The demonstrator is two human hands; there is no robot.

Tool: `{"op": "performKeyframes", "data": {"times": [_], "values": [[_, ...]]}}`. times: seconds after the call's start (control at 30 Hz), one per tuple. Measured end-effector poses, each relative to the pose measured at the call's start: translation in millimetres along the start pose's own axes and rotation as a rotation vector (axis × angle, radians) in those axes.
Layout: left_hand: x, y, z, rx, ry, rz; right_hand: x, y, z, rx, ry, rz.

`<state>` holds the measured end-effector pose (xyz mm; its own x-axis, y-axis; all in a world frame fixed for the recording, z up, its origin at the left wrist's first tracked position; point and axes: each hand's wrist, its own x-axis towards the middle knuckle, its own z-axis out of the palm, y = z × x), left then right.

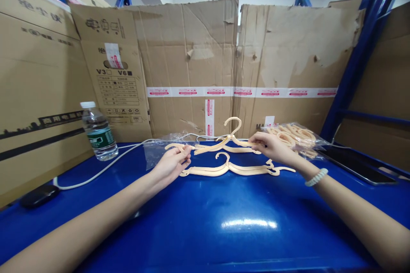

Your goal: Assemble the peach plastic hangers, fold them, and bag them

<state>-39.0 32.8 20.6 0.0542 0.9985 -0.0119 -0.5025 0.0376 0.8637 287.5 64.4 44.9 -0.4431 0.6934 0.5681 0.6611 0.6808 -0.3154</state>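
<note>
A beige plastic folding clothes hanger (230,136) is raised off the blue table, its hook pointing up. My right hand (269,145) is closed on this hanger's right arm. My left hand (174,163) pinches a beige hooked piece (173,146) at the hanger's left end. Whether that piece is joined to the hanger I cannot tell. Just in front, a second beige hanger (211,171) lies flat on the blue table (205,230), its hook toward the back. Neither hand visibly grips this one.
Clear bags lie behind: a crumpled one (153,149) at left and one with several beige hanger parts (294,133) at right. A water bottle (99,136), white cable (96,175) and black mouse (39,196) are left; a phone (358,165) is right. Cardboard boxes (192,59) wall the back.
</note>
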Motion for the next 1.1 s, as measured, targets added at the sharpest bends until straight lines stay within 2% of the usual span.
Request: {"op": "performKeyframes", "data": {"times": [0.27,0.47,0.73,0.87,1.1], "values": [[-3,5,3.9,0.024,-0.048,-0.04,0,6,-3,0.017,-0.005,0.007],[-6,4,6.1,0.029,-0.068,-0.053,0,2,-3,0.048,-0.047,-0.015],[-4,-1,4.2,0.063,-0.071,-0.025,0,-1,-3,0.024,-0.004,-0.061],[-3,-3,3.0,0.09,-0.043,0.006,-1,-8,-2,0.011,0.026,-0.099],[-6,-3,4.7,0.131,0.076,0.08,-3,-21,1,-0.031,0.072,-0.179]]}}
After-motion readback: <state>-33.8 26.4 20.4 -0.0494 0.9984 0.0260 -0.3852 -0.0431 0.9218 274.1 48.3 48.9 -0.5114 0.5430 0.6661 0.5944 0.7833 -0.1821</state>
